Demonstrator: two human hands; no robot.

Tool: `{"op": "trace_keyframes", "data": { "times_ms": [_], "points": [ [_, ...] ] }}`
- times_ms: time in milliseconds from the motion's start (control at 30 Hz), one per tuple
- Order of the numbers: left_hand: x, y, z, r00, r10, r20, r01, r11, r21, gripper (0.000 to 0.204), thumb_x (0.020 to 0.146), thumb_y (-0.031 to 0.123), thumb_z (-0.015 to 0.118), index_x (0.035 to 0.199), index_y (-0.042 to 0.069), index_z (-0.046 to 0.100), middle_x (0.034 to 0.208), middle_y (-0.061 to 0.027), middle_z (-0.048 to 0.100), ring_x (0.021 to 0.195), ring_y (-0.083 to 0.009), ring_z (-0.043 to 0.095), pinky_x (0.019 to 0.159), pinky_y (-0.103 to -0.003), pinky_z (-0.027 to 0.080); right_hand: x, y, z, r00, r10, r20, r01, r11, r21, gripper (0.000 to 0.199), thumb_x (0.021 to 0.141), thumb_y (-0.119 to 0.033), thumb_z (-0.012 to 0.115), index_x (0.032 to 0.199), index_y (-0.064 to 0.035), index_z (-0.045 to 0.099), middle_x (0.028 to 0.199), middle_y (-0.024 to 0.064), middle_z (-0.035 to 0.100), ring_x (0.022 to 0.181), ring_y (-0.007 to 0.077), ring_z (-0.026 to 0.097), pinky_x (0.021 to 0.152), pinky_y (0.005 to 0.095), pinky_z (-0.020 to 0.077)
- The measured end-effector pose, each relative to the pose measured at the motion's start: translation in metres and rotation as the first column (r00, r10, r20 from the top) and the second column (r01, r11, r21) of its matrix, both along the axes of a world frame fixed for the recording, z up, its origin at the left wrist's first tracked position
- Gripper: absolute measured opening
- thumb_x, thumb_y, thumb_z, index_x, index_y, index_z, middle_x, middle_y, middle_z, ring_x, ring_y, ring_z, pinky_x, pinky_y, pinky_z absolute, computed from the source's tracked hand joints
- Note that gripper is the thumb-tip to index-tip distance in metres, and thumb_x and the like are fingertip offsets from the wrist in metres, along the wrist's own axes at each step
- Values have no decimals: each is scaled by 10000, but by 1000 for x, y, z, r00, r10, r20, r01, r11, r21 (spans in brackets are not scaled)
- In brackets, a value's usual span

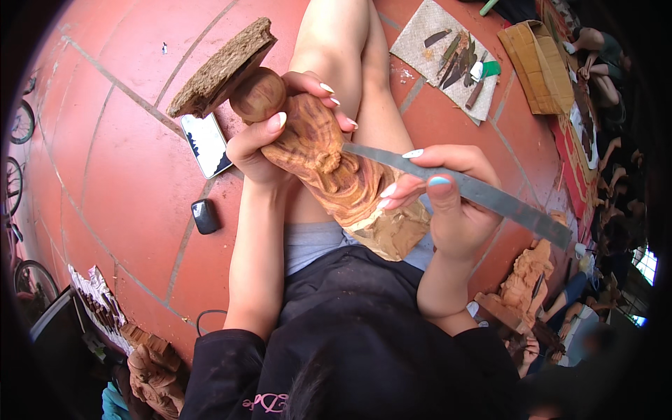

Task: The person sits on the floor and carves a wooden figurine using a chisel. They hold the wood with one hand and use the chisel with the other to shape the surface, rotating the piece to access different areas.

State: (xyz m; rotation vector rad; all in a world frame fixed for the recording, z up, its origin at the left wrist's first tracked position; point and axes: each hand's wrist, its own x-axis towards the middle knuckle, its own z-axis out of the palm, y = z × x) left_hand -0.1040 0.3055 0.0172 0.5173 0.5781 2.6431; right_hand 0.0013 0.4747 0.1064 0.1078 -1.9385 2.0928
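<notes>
My left hand (273, 129) is closed around the upper part of a carved wooden figure (315, 154). The carving has a round, smooth head and flowing folds in streaked brown wood. Its lower end (392, 231) is paler and faceted. Past the head, a rough bark-like slab (224, 70) juts out; whether it joins the figure I cannot tell. My right hand (455, 192) grips a long, flat grey metal carving blade (490, 199) between thumb and fingers. The blade's narrow tip touches the figure near its middle, and the other end points to the lower right.
Red tiles (126, 196) cover the floor. A phone (205, 145) and a small black case (205, 216) lie at left. Several blades rest on a pale mat (448, 59), beside a cardboard box (535, 66). Other carvings (528, 280) stand at right and lower left. People sit along the right.
</notes>
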Motion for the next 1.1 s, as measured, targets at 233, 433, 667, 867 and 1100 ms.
{"op": "trace_keyframes", "data": {
  "times_ms": [233, 433, 667, 867, 1100],
  "points": [
    [6, 4, 25, 980, -33, -194, -10, 976, -218, 551, 763, 332, 615, 1050, -120, 487, 1001, -204, 501, 898, -375, 654, 785, -463, 582, 7, 12, 5, 999, 39, 16, -41, 988, 146, 189, 904, -108, 676, 967, 66, 639, 851, 129, 686, 691, 129, 673, 630, 228, 523],
    [15, 14, 45, 992, -3, -128, -17, 988, -156, 464, 637, 154, 666, 952, -169, 554, 952, -244, 590, 838, -375, 676, 784, -443, 585, 11, 20, 3, 997, 81, -5, -81, 996, -34, 164, 906, -48, 653, 993, 88, 625, 863, 158, 663, 707, 153, 670, 639, 249, 538],
    [22, 20, 59, 991, 18, -134, -57, 954, -293, 515, 610, 221, 684, 945, -155, 576, 884, -224, 610, 823, -336, 676, 790, -432, 581, 8, 23, -10, 985, 59, -163, -77, 991, -108, 231, 898, -115, 671, 985, 85, 597, 826, 134, 642, 730, 161, 662, 672, 264, 545],
    [17, 24, 57, 974, 35, -223, -118, 923, -367, 532, 598, 283, 677, 935, -123, 610, 917, -218, 624, 829, -303, 662, 795, -370, 543, -13, 28, -12, 973, 119, -200, -126, 992, -23, 228, 931, -189, 642, 954, 34, 601, 890, 99, 637, 815, 136, 590, 737, 237, 463],
    [13, 24, 52, 974, 53, -219, -139, 905, -403, 523, 610, 295, 662, 934, -114, 621, 947, -215, 630, 860, -283, 645, 819, -347, 513, -20, 28, -6, 985, 127, -115, -129, 992, -5, 127, 955, -94, 608, 898, 19, 605, 828, 33, 577, 756, 90, 532, 670, 213, 425]
  ]
}}
